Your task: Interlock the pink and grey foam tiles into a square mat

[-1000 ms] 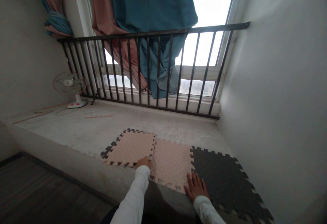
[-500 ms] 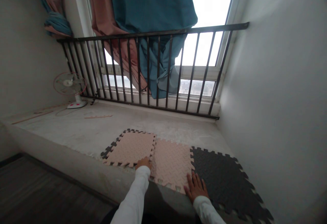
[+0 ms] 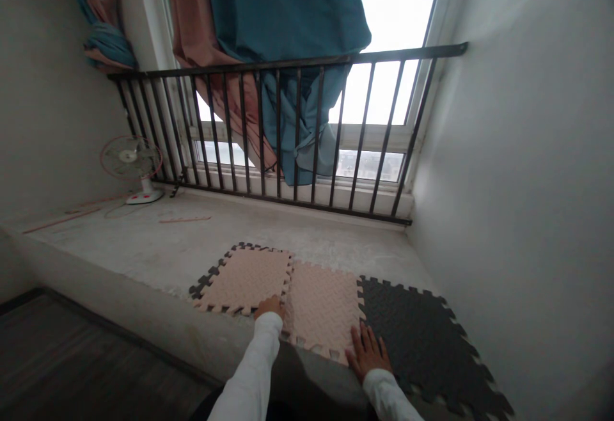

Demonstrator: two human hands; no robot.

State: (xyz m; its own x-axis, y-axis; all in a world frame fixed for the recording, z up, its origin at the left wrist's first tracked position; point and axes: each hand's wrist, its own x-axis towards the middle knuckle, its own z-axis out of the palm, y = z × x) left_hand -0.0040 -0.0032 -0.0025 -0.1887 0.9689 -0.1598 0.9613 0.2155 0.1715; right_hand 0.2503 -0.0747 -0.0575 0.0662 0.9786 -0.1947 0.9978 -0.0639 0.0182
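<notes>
Three foam puzzle mats lie on a raised concrete ledge [image 3: 158,248]. A pink mat [image 3: 244,277] sits at the left over a dark one whose teeth peek out. A second pink mat [image 3: 321,306] is in the middle, and a dark grey mat [image 3: 422,331] is on the right. My left hand [image 3: 269,306] rests at the seam between the two pink mats, fingers curled down onto the edge. My right hand [image 3: 367,350] lies flat with fingers spread over the seam between the middle pink mat and the dark grey mat.
A black metal railing [image 3: 288,127] runs along the window behind the ledge, with teal and pink curtains [image 3: 283,18] hanging over it. A small white fan [image 3: 132,168] stands at the far left of the ledge. White walls close in on both sides; dark wood floor [image 3: 71,370] lies below.
</notes>
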